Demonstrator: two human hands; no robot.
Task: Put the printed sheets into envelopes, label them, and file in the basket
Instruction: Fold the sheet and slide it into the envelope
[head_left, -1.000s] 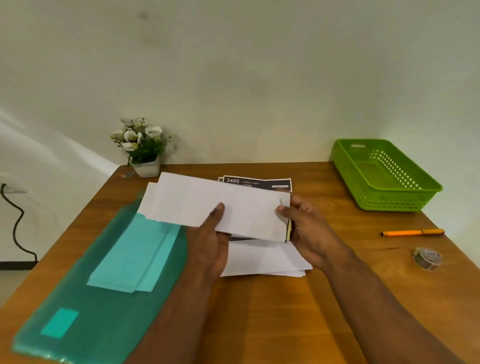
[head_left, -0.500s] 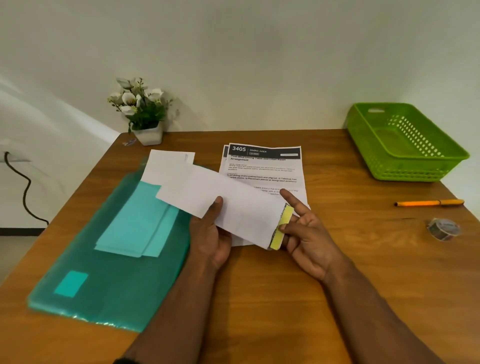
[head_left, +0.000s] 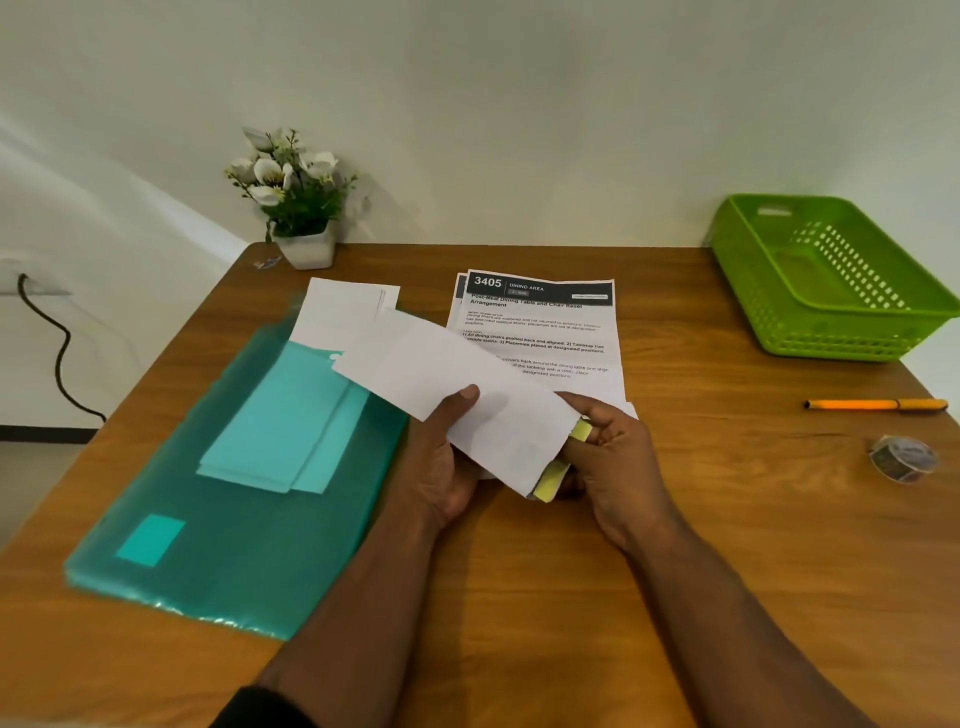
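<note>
A long white envelope (head_left: 457, 384) is held slanted above the table's middle. My left hand (head_left: 447, 457) grips its lower edge, thumb on top. My right hand (head_left: 608, 447) holds its right end, where a yellow strip (head_left: 553, 475) shows at the opening. The printed sheets (head_left: 540, 322), headed 3405 DINING AREA, lie flat behind the envelope, partly covered by it. More white envelopes (head_left: 343, 309) stick out of a green plastic folder (head_left: 234, 519) at the left. The green basket (head_left: 826, 275) sits empty at the back right.
An orange pen (head_left: 878, 404) and a roll of tape (head_left: 903, 458) lie at the right edge. A potted white flower (head_left: 293, 202) stands at the back left by the wall. A black cable (head_left: 57, 348) hangs off the table's left side.
The envelope has come lower and tilted, uncovering the printed sheets. My right hand has shifted from the top right corner to the yellow strip at the envelope's end.
</note>
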